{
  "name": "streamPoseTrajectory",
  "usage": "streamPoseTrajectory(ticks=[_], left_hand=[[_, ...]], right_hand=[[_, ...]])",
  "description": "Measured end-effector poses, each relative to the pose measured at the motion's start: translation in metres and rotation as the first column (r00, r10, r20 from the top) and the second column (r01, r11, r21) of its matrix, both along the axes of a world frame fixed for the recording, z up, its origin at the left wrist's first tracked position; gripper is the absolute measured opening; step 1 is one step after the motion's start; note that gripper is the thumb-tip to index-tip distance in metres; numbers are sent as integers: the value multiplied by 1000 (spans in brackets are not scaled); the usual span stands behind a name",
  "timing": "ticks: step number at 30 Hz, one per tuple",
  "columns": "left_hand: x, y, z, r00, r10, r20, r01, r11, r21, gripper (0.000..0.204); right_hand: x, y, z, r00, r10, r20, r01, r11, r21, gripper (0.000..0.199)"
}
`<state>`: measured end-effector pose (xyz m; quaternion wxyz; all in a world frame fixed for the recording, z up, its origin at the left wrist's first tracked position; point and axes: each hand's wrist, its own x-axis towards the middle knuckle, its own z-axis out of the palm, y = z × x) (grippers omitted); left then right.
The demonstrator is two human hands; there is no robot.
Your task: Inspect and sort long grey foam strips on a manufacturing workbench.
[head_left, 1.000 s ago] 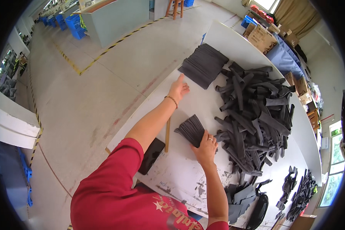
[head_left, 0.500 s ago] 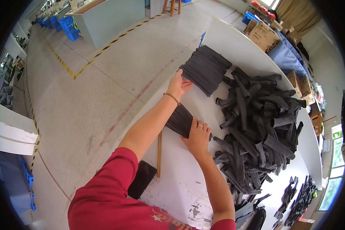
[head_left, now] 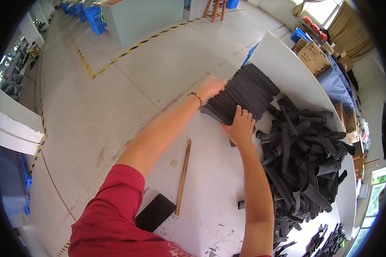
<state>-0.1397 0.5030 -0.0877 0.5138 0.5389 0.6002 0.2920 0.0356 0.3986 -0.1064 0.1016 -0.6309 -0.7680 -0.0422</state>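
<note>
**Both hands on a stack of dark strips**

Seen from above: white tabletop (head_left: 210, 180), far half buried under a loose heap of dark grey strips (head_left: 304, 158). Beside the heap, near the left edge, a neat fanned stack of grey strips (head_left: 244, 92). Left hand (head_left: 211, 87) pressed flat against the stack's outer edge, fingers together; right hand (head_left: 241, 127) laid on its near end, fingers spread, ring showing. Closer in, a thin wooden stick (head_left: 183, 176) and a black pad (head_left: 155, 212).
</note>
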Motion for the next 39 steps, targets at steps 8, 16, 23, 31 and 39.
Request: streamPoseTrajectory(ticks=[8,16,23,31,39], left_hand=[[-9,-22,-36,994,7,112,-62,866,496,64],[-9,-26,-28,988,-83,132,40,952,304,64],[16,-107,-9,953,-11,-301,259,542,799,45],[39,-216,30,892,-321,-318,439,453,776,38],[153,-320,49,701,-713,23,602,608,517,17]], right_hand=[[-7,-2,1,998,53,-43,-53,999,13,91],[-10,-5,0,999,0,-49,6,990,138,95],[-15,-26,15,988,-45,-146,51,998,40,112],[20,-251,23,806,-19,-592,56,997,44,54],[118,-518,18,324,-611,-722,827,554,-98,14]])
